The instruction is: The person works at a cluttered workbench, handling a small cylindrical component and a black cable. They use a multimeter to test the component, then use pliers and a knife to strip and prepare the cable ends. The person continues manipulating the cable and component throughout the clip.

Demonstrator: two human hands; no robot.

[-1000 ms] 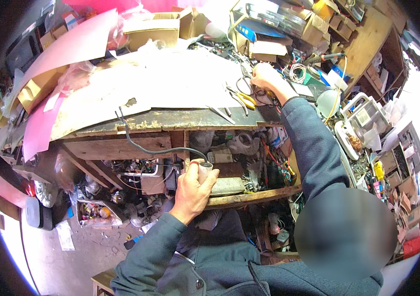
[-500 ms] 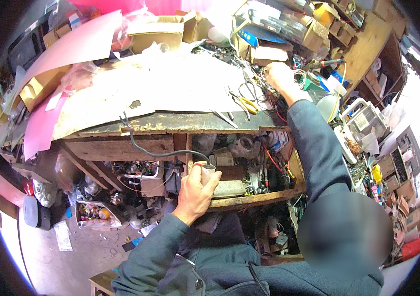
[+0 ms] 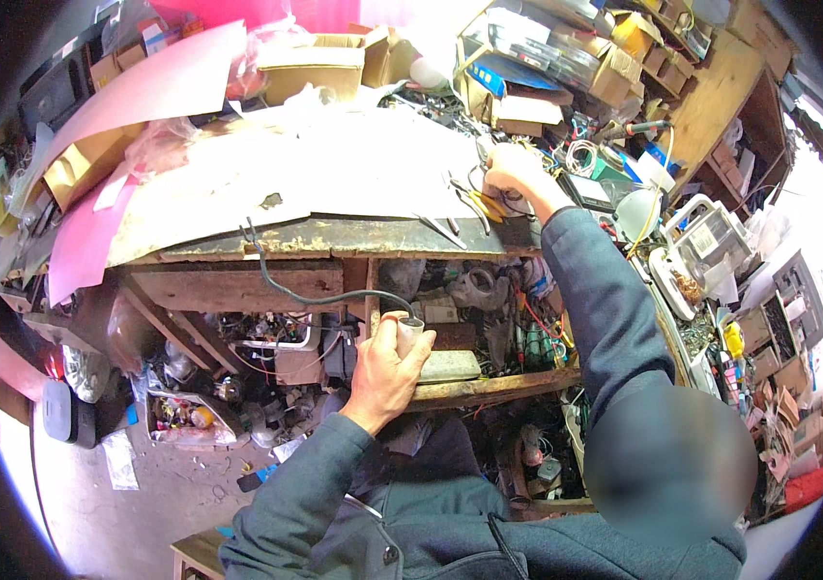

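My left hand (image 3: 387, 372) grips a short pale cylinder (image 3: 408, 338) over the open compartment below the bench top. A dark cable (image 3: 319, 301) runs from the cylinder up to the bench edge. My right hand (image 3: 518, 178) is closed at the back right of the bench top, around a small metallic item (image 3: 484, 149) too small to name. Beside and below that hand lie yellow-handled pliers (image 3: 487, 207) and slim metal tools (image 3: 438, 228) on the pale sheet (image 3: 218, 169).
Cardboard boxes (image 3: 310, 66) stand at the back and pink sheets (image 3: 92, 232) at the left. Coiled white wire (image 3: 580, 155), a soldering iron (image 3: 629, 129) and heaped parts crowd the right side. The wooden compartment (image 3: 484, 391) and floor hold much clutter.
My right hand first moved right into the clutter, then came back left and slightly down toward the tools. My left hand keeps its grip on the cylinder, almost still.
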